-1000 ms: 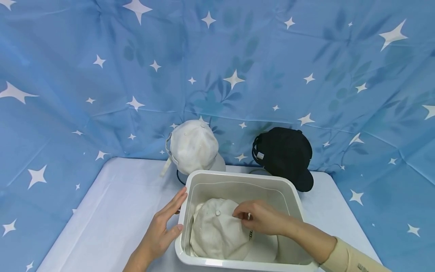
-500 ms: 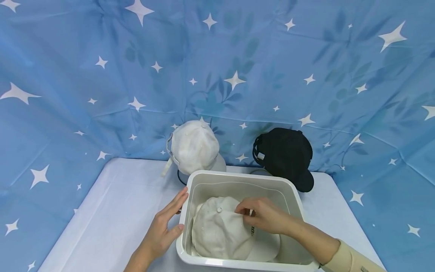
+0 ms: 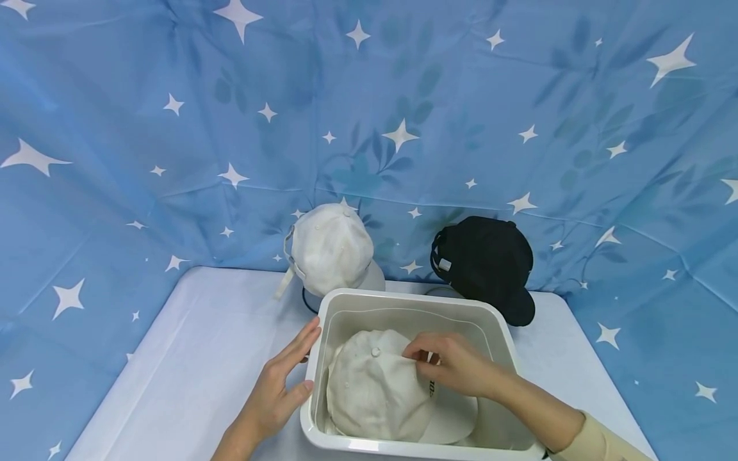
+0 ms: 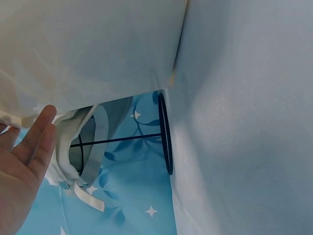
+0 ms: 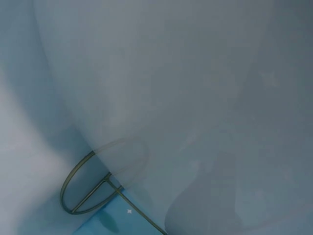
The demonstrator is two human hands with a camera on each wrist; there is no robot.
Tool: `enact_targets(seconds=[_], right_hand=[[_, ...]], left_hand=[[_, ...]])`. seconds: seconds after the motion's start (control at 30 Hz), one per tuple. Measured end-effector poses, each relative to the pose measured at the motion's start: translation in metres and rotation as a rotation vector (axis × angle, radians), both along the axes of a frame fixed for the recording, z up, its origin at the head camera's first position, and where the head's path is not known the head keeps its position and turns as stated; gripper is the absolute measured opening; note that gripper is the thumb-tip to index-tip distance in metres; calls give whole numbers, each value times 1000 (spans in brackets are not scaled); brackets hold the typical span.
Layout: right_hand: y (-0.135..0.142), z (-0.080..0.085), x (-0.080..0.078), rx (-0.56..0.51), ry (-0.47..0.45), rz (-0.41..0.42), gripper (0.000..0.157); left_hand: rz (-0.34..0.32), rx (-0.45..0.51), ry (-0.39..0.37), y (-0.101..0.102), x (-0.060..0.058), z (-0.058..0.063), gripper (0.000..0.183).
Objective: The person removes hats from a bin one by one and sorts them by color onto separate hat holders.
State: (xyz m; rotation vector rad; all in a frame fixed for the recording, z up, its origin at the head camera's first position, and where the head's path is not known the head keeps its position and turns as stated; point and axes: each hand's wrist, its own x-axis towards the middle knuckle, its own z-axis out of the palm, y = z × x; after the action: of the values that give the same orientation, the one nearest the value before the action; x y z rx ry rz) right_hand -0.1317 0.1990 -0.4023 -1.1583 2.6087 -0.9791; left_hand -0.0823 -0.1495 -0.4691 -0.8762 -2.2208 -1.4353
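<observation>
A cream baseball cap [image 3: 377, 397] lies crown up inside a white plastic bin [image 3: 409, 298], its brim toward the right. My right hand [image 3: 452, 365] reaches into the bin and pinches the crown fabric near the dark lettering, which the fingers partly cover. Against the bin's left side, my left hand [image 3: 273, 390] lays its extended fingers and thumb along the rim. The left wrist view shows this left hand [image 4: 22, 166] beside the bin's outer wall [image 4: 93, 44]. In the right wrist view the bin wall [image 5: 161, 73] fills most of the picture and my right hand is hidden.
Behind the bin, a white cap [image 3: 331, 250] sits on a wire stand [image 4: 165, 134] at the left. A black cap [image 3: 484, 262] stands at the back right, and a ring-shaped stand base [image 5: 76, 178] shows low in the right wrist view. A blue starred curtain [image 3: 369, 128] borders the white table [image 3: 196, 346].
The crown of the cream cap has risen slightly in the bin with my right hand, which has shifted a little up and right. My left hand stays at the rim.
</observation>
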Motion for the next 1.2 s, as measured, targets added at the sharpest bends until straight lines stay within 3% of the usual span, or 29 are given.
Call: enact_targets(seconds=[0.47, 0.77, 1.2], right_hand=[[8, 7, 2, -113, 5, -51, 36], [12, 14, 2, -170, 42, -31, 37], [20, 47, 2, -154, 115, -59, 40]], left_hand=[[-5, 0, 13, 2, 0, 3, 74], [-5, 1, 25, 1, 0, 4, 75], [-1, 3, 27, 1, 0, 3, 75]])
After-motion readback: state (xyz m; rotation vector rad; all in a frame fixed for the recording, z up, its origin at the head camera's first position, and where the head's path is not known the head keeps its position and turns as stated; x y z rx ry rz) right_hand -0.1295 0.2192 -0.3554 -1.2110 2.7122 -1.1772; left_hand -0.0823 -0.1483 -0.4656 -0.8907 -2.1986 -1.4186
